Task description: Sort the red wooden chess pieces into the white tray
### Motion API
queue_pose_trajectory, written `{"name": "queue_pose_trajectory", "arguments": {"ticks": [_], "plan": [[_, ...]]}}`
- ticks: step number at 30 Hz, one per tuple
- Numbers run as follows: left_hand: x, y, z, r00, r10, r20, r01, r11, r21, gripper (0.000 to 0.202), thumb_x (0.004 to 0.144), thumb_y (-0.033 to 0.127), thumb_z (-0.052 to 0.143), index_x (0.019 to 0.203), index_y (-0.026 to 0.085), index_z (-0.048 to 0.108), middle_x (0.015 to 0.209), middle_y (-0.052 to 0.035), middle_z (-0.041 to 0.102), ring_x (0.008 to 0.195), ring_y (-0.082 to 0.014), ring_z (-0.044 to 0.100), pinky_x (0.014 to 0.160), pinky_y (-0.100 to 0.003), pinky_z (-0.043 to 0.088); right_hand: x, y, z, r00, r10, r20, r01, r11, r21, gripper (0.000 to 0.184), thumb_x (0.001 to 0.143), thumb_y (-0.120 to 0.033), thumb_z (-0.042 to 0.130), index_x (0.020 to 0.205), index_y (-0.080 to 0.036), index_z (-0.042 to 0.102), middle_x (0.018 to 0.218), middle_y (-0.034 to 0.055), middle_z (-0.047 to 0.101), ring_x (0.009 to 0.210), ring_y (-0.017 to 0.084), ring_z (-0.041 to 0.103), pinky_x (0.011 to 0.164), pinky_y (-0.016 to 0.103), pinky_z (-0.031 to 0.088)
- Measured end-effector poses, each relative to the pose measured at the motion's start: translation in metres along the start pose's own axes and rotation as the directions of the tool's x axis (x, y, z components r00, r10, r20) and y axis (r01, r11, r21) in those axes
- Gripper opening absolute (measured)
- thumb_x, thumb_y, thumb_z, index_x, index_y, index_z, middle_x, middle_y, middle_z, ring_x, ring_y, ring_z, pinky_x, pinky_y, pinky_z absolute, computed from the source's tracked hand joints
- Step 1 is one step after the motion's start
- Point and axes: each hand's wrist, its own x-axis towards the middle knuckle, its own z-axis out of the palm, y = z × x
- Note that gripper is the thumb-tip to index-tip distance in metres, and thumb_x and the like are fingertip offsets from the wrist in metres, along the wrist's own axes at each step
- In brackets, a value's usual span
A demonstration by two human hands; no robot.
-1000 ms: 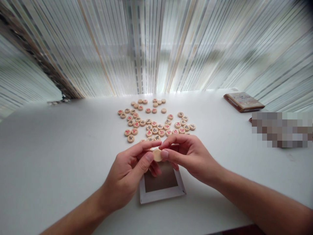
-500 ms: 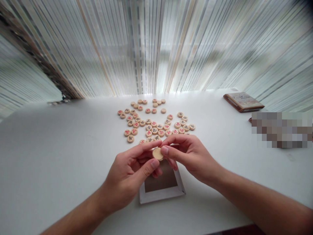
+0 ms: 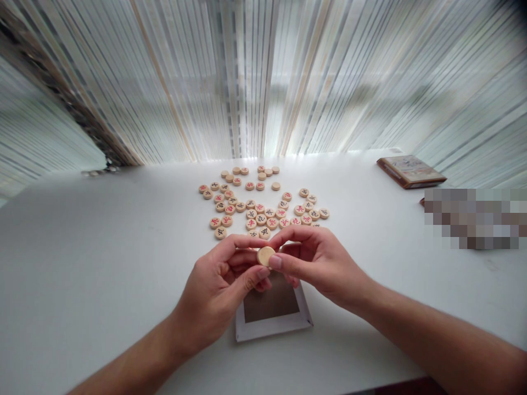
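Between my two hands is a round wooden xiangqi piece [image 3: 265, 256], its plain side facing me. My left hand [image 3: 230, 271] has its thumb and fingers curled around the left side of the piece. From the other side, my right hand [image 3: 310, 253] pinches it with thumb and fingertips. Below them lies an open white box [image 3: 274, 329] with a brown inner bottom, partly covered by my hands. Beyond my fingers, many more xiangqi pieces [image 3: 261, 219] are spread over the white table [image 3: 123, 263], marked in red or black; a few farther ones show blank faces.
A brown-edged box with a printed cover [image 3: 411, 170] lies at the far right. Nearer on the right is a pixelated patch [image 3: 473, 218] hiding what is there. A striped string curtain [image 3: 263, 82] hangs behind the table's far edge.
The piece has stayed between my hands, with its blank side still toward me. My left fingers and thumb have shifted slightly around it; the box and scattered pieces look unmoved.
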Motion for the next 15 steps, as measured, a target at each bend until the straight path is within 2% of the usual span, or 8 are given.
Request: {"name": "queue_pose_trajectory", "arguments": {"ticks": [4, 8, 11, 15], "plan": [[-0.0047, -0.0043, -0.003, 0.995, 0.097, -0.012, -0.09, 0.959, 0.269, 0.02, 0.101, 0.024, 0.075, 0.12, 0.019, 0.072, 0.105, -0.0072, 0.085, 0.085, -0.0169, 0.082, 0.078, -0.025, 0.068, -0.0006, -0.0003, 0.0011, 1.0, 0.017, -0.01, -0.018, 1.0, -0.025, 0.038, 0.066, -0.034, 0.104, 0.086, -0.016, 0.077, 0.066, 0.0007, 0.072, 0.054, 0.01, 0.06, 0.049, 0.019, 0.05], [-0.0074, -0.0071, -0.006, 0.96, 0.262, 0.1, -0.275, 0.813, 0.513, 0.024, 0.103, 0.014, 0.067, 0.126, 0.02, 0.07, 0.11, -0.0059, 0.085, 0.094, -0.0171, 0.084, 0.087, -0.024, 0.067, -0.0009, 0.0014, 0.0013, 1.0, 0.025, -0.009, -0.025, 0.999, -0.02, 0.041, 0.064, -0.035, 0.105, 0.083, -0.017, 0.074, 0.065, 0.0003, 0.071, 0.055, 0.011, 0.061, 0.047, 0.018, 0.051], [-0.0072, -0.0062, -0.0067, 0.934, 0.324, 0.148, -0.349, 0.75, 0.562, 0.026, 0.103, 0.009, 0.066, 0.127, 0.02, 0.068, 0.111, -0.0053, 0.085, 0.095, -0.0157, 0.084, 0.088, -0.022, 0.065, -0.0011, 0.0011, 0.0012, 1.0, 0.03, -0.001, -0.03, 1.0, -0.003, 0.041, 0.064, -0.034, 0.105, 0.081, -0.017, 0.073, 0.068, -0.0002, 0.071, 0.056, 0.011, 0.063, 0.048, 0.018, 0.052], [-0.0066, -0.0041, -0.0061, 0.934, 0.322, 0.158, -0.353, 0.745, 0.567, 0.026, 0.103, 0.009, 0.065, 0.127, 0.02, 0.067, 0.111, -0.0044, 0.086, 0.091, -0.0139, 0.084, 0.086, -0.02, 0.065, -0.0009, -0.0014, 0.0012, 0.999, 0.038, 0.018, -0.038, 0.999, 0.032, 0.04, 0.064, -0.033, 0.105, 0.081, -0.016, 0.073, 0.07, -0.0013, 0.07, 0.055, 0.01, 0.063, 0.049, 0.019, 0.055]]}}
